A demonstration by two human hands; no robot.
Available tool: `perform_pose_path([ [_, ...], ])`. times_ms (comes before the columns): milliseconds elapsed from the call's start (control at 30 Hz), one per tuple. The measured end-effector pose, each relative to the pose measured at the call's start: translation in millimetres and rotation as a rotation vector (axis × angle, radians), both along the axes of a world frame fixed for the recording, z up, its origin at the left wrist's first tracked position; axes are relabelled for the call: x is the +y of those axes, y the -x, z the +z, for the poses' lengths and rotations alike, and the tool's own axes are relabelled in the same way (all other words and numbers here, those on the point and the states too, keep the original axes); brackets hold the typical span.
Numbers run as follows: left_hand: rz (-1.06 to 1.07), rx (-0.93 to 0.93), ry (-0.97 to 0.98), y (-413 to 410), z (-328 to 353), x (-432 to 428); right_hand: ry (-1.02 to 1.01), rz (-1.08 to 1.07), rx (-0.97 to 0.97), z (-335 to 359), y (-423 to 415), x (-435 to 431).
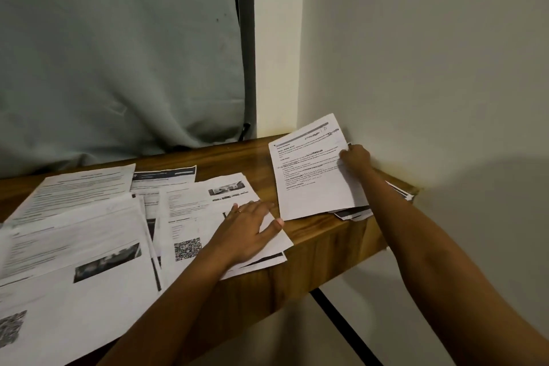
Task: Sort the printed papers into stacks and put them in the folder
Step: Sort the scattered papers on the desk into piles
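Printed papers (89,232) lie in overlapping stacks across the wooden desk (312,249). The right hand (355,159), arm stretched far right, grips the top sheet (309,172) by its edge (near the wall). The left hand (249,229) presses flat, fingers straight, on the middle stack (190,217).

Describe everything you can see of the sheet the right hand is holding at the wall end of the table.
The top sheet is white printer paper, printed side up: a grey bar across its head, bold headings and lines of black text too small to read, its lowest part blank. It looks flat and uncreased. The right hand grips its right edge, fingers curled. It lies over a small pile of papers at the right end of the wooden table, its far corner by the wall.
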State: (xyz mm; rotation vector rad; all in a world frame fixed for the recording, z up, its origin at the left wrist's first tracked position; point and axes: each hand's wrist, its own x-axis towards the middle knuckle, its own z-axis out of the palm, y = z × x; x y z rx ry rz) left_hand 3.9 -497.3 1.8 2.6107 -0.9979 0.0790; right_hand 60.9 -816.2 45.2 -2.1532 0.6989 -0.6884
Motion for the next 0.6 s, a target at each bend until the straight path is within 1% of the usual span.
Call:
perform_pose_path([
  [167, 0.000, 0.033, -0.028, -16.0, -7.8, -17.2, 0.024, -0.042, 0.090, -5.1, -5.8, -36.4],
  [300, -0.022, 0.019, -0.040, -20.9, -11.4, -26.0, 0.110, -0.046, 0.159, -19.2, -9.9, -53.2],
  [367, -0.033, 0.018, -0.053, -22.4, -12.0, -30.0, 0.258, -0.076, 0.207, -27.1, -10.5, -56.1],
  [433, -0.049, 0.022, -0.069, -24.5, -12.1, -34.5, 0.484, -0.073, 0.229, -30.4, -9.8, -50.9],
  [500, -0.061, 0.032, -0.082, -26.8, -12.0, -39.5, 0.599, 0.029, 0.204, -29.2, -6.0, -34.6],
  [533, -0.064, 0.035, -0.087, -27.4, -12.0, -41.7, 0.632, 0.109, 0.234, -29.9, -4.2, -24.9],
  [600, -0.072, 0.041, -0.103, -27.5, -13.0, -45.7, 0.648, 0.274, 0.379, -35.3, 0.4, -5.2],
])
